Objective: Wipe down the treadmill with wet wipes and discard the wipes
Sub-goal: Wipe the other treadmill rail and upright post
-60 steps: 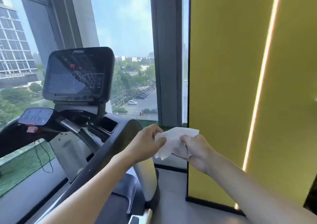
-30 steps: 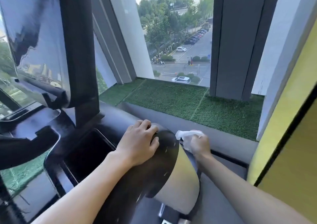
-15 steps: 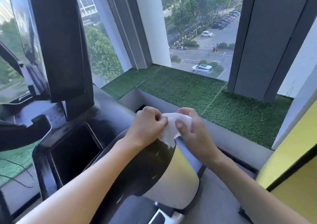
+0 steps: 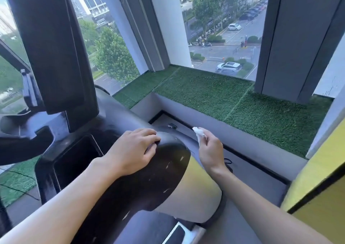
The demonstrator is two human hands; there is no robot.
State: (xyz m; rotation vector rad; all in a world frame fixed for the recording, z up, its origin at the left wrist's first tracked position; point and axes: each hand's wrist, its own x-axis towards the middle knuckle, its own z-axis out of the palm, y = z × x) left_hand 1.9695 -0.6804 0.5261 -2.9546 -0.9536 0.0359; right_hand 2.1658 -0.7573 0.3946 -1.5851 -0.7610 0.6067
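Wipe (image 4: 198, 136) sits bunched, pinched in the right hand (image 4: 211, 150) just right of the treadmill arm (image 4: 149, 184), probably to hit its side, while the left hand (image 4: 134, 150) rests flat on top, bracing.

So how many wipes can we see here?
1: a scrunched wipe pinched by the right hand, beside the treadmill arm. The left hand rests on that arm; others may be hidden.
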